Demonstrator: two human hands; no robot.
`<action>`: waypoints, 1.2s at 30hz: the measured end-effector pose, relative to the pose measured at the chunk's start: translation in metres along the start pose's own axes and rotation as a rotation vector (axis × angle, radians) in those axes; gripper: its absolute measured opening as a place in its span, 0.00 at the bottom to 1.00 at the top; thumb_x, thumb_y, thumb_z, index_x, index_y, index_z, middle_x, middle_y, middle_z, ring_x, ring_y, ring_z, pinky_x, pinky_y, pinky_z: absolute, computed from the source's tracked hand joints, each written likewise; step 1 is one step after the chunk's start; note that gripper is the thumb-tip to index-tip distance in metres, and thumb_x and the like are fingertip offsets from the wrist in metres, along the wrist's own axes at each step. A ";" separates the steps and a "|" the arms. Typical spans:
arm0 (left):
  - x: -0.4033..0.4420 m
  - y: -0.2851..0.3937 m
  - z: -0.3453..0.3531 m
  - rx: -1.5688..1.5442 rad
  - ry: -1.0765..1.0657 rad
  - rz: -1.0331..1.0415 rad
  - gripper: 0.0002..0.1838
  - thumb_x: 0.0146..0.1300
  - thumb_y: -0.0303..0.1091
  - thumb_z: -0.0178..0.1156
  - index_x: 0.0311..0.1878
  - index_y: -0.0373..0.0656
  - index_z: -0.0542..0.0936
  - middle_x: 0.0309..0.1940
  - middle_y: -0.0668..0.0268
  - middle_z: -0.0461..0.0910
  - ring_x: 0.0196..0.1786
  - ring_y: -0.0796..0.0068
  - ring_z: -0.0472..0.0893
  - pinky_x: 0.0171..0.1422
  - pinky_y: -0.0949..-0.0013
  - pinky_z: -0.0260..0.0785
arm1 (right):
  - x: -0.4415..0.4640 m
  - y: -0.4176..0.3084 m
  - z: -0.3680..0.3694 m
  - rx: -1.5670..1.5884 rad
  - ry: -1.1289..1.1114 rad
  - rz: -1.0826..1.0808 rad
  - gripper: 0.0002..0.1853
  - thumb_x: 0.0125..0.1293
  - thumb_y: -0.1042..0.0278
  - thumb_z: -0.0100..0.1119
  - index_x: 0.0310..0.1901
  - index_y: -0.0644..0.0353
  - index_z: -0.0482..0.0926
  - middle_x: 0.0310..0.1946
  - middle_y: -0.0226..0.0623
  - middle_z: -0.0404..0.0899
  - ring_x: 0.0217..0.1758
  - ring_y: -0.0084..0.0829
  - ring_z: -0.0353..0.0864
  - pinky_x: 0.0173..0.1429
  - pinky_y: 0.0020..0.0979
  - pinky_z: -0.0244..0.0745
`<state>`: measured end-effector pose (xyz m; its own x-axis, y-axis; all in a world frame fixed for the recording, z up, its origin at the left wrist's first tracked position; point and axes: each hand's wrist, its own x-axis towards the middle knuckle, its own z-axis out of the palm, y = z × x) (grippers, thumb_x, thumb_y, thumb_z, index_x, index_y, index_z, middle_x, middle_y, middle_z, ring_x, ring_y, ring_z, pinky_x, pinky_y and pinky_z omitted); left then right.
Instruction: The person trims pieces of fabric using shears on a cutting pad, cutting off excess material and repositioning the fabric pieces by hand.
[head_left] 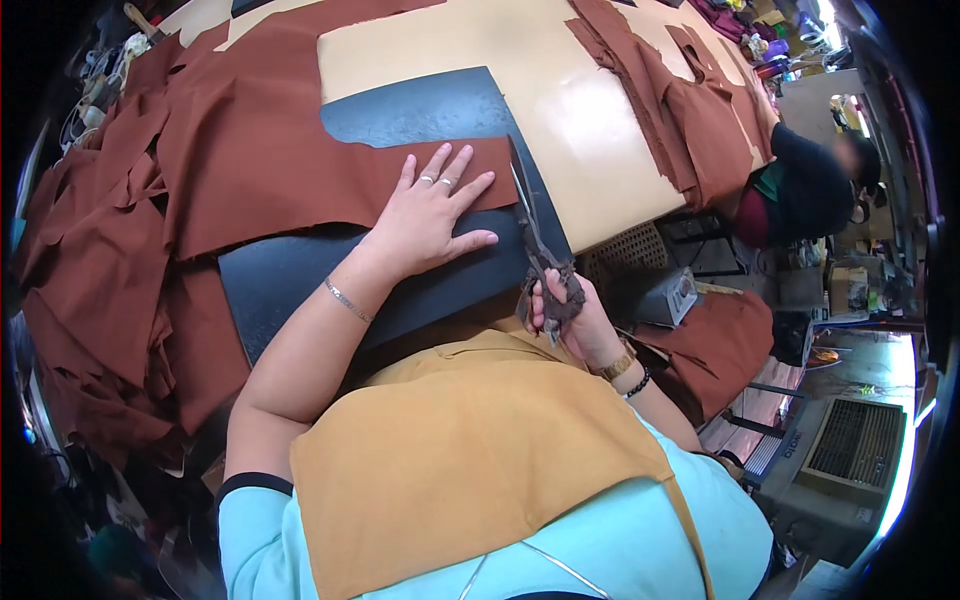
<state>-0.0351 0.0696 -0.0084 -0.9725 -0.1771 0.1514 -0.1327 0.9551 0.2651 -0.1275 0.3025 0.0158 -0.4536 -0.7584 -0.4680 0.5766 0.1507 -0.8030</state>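
Observation:
My left hand (432,215) lies flat with its fingers spread on a strip of reddish-brown fabric (300,185). Beneath that strip is a dark blue-black board (300,275), partly covered by the cloth. In my right hand (572,312) is a pair of scissors (532,225), its handles wrapped in dark, worn material. The blades point away from me, along the right end of the fabric strip. Whether the blades have fabric between them I cannot tell. The wrapped handles hide part of my right fingers.
More reddish-brown fabric (90,300) is heaped on the left. Other cut pieces (700,120) lie at the right of the cream tabletop (570,110). A person in dark clothing (805,185) is beyond its right edge. A grey machine (845,460) stands at lower right.

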 end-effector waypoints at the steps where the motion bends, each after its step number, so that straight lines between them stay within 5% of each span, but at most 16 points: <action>1: 0.000 0.001 0.000 0.000 -0.002 0.002 0.40 0.63 0.68 0.48 0.73 0.56 0.61 0.75 0.55 0.52 0.77 0.51 0.49 0.76 0.41 0.43 | 0.002 0.000 -0.001 0.006 0.000 -0.006 0.12 0.72 0.59 0.55 0.36 0.60 0.71 0.23 0.31 0.73 0.23 0.24 0.74 0.30 0.28 0.74; 23: -0.003 0.003 -0.007 -0.117 0.016 -0.008 0.38 0.64 0.66 0.48 0.72 0.55 0.62 0.75 0.54 0.52 0.77 0.50 0.49 0.75 0.39 0.42 | -0.007 0.009 -0.008 0.072 0.091 -0.092 0.15 0.70 0.54 0.56 0.36 0.59 0.72 0.21 0.31 0.73 0.21 0.23 0.74 0.28 0.29 0.75; 30: -0.049 -0.092 -0.032 0.203 0.215 -0.794 0.39 0.66 0.66 0.46 0.75 0.56 0.56 0.76 0.51 0.48 0.78 0.48 0.46 0.70 0.27 0.40 | -0.011 0.007 -0.040 0.235 0.119 -0.131 0.24 0.71 0.41 0.48 0.36 0.58 0.73 0.21 0.30 0.74 0.23 0.25 0.76 0.33 0.33 0.77; 33: -0.066 -0.108 -0.025 0.297 0.142 -0.876 0.41 0.65 0.68 0.46 0.75 0.55 0.55 0.76 0.49 0.48 0.78 0.47 0.46 0.69 0.26 0.41 | -0.010 0.006 -0.053 0.200 0.045 -0.115 0.25 0.71 0.40 0.46 0.36 0.58 0.74 0.23 0.30 0.75 0.23 0.25 0.76 0.34 0.34 0.77; 36: -0.056 -0.106 -0.019 0.322 0.165 -0.739 0.42 0.63 0.68 0.48 0.75 0.55 0.56 0.76 0.50 0.48 0.77 0.47 0.47 0.68 0.25 0.42 | -0.009 0.003 -0.056 0.148 -0.004 -0.118 0.24 0.71 0.42 0.49 0.35 0.59 0.74 0.23 0.30 0.75 0.23 0.24 0.76 0.33 0.32 0.77</action>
<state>0.0374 -0.0263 -0.0266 -0.5750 -0.7959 0.1894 -0.8008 0.5949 0.0690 -0.1598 0.3451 -0.0032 -0.5211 -0.7680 -0.3724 0.6138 -0.0341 -0.7887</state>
